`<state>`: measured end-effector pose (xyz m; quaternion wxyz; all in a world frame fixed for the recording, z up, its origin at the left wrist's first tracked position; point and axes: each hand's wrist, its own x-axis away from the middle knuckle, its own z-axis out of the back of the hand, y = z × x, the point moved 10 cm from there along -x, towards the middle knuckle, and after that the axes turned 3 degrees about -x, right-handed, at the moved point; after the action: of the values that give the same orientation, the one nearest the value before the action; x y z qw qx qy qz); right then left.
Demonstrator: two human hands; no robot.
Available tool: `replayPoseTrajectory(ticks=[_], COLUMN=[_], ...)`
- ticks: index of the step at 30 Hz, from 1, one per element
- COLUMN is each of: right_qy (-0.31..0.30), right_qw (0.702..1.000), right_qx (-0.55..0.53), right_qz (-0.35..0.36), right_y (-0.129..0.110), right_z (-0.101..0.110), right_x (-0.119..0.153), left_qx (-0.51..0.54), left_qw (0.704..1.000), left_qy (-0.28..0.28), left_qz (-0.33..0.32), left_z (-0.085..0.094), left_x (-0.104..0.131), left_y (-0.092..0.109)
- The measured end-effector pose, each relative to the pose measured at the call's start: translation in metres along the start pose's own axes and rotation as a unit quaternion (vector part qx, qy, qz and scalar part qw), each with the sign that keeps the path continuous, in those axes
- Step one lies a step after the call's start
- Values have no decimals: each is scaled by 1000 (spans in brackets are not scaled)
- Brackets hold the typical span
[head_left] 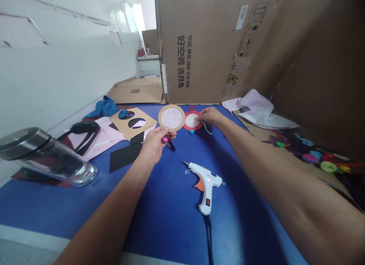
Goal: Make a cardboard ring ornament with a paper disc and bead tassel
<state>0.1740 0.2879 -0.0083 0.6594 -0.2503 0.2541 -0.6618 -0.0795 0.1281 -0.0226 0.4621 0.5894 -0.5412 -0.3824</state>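
The fingers of the left hand [154,144] pinch the lower edge of a tan disc [172,118] just beyond them, while the right hand [213,116], pinching or not I cannot tell, touches the neighbouring red disc [191,121], the glue gun [207,181] lying nearer.

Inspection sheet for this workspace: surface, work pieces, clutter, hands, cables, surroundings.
Surface: blue tabletop.
Work pieces: tan-rimmed disc and red-rimmed disc, side by side in view; glue gun on tabletop.
Clutter: brown card with cut-outs, black card, blue cloth, clear bottle.
Hands: left hand holds tan-rimmed disc; right hand holds red-rimmed disc.
Cables: black cord from glue gun's handle.
Surroundings: large cardboard box behind; pale wall left.
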Motion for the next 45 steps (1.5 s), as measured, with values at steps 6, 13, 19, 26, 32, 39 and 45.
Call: replayPoseTrajectory(ticks=[6,13,19,26,32,39,45], right_qy=[81,137,144,144,77,-97,-73], right_qw=[991,976,966,964,968,967,981], right_qx=[-66,-57,-97,-113,-177,-233,-178], right_qz=[88,162,192,195,159,37,-31], right_y=[-35,-69,-82,-93,-84,-36,18], right_z=[58,110,136,159,147,44,12], right_x=[22,47,63,87,94,71,33], left_qx=[4,7,9,26,60,69,67], left_qw=[1000,1000,1000,1000,998,997,998], left_qy=[-11,-6,6,6,10,20,18], left_qz=[-7,-12,-8,-6,-12,-4,-6], left_z=[-1,0,1,1,5,11,13], left_x=[-1,-3,-2,-3,-2,-1,-3], left_y=[1,4,7,8,13,14,11])
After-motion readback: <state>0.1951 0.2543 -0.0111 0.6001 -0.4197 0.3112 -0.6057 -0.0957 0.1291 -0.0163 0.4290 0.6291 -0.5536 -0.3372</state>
